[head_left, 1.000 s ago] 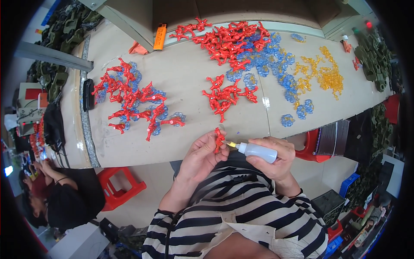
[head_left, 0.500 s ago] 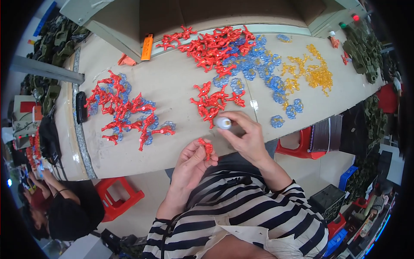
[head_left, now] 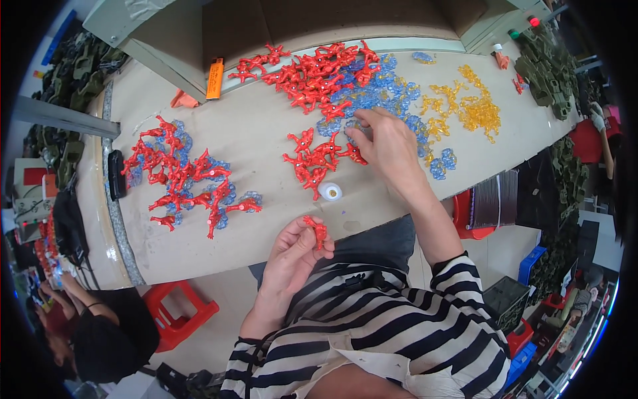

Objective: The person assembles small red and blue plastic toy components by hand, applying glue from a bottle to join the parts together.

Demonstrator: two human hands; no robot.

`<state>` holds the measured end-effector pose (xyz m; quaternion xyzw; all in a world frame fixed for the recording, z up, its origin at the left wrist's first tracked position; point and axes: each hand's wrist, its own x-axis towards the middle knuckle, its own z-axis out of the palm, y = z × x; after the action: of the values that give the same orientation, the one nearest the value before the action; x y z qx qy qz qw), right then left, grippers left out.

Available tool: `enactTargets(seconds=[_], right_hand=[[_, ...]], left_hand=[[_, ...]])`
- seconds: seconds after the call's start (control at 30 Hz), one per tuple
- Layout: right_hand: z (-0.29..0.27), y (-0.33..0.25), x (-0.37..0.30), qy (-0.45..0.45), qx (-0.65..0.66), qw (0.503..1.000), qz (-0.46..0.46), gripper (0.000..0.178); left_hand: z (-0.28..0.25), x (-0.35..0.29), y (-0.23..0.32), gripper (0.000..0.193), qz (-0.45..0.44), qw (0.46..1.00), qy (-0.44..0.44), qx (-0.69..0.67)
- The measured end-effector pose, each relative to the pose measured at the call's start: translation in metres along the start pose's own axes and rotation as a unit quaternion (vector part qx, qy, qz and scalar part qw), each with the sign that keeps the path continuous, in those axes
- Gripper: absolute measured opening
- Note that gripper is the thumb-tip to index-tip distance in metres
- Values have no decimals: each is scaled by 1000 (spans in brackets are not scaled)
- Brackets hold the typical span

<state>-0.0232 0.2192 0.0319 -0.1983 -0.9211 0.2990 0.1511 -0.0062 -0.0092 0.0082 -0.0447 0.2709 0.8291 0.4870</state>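
My left hand [head_left: 292, 249] pinches a small red toy figure [head_left: 319, 232] near the table's front edge. Over the blue pieces reaches my right hand [head_left: 391, 147], thumb and forefinger apart around a clear blue piece [head_left: 351, 126]; it seems to hold nothing, and its other fingers are partly hidden. A small white bottle [head_left: 330, 192] stands on the table [head_left: 266, 153] in front of my left hand. Just beyond the bottle lies a small cluster of red figures [head_left: 322, 156]. Farther back, a heap of red figures [head_left: 309, 80] adjoins a spread of clear blue pieces [head_left: 395, 93].
To the left, red figures sit among blue pieces [head_left: 178, 143]. Clear yellow pieces [head_left: 482, 106] lie at the right. An orange box-like strip [head_left: 214, 78] leans by the shelf [head_left: 163, 50]. Red stools [head_left: 174, 312] stand below, and a co-worker [head_left: 109, 332] sits at far left.
My right hand has set the white bottle down on the table and moved away and right to the blue pieces. My left hand still holds the red figure.
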Motion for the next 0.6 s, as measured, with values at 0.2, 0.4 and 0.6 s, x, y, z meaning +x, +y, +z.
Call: enactTargets(seconds=[0.2,0.4,0.6], right_hand=[[1,2,1,11,49,999,-12,21],[3,4,3,-33,-57,997,-47,23],[-31,-17,-27,-50,148,987,-28,22]], left_hand=[[-4,-3,-3,20,-10,1000,-19,0],[2,-1,-6,21,-19,999,-26,11],[2,-5,-10,22,-10,999,-38,-9]])
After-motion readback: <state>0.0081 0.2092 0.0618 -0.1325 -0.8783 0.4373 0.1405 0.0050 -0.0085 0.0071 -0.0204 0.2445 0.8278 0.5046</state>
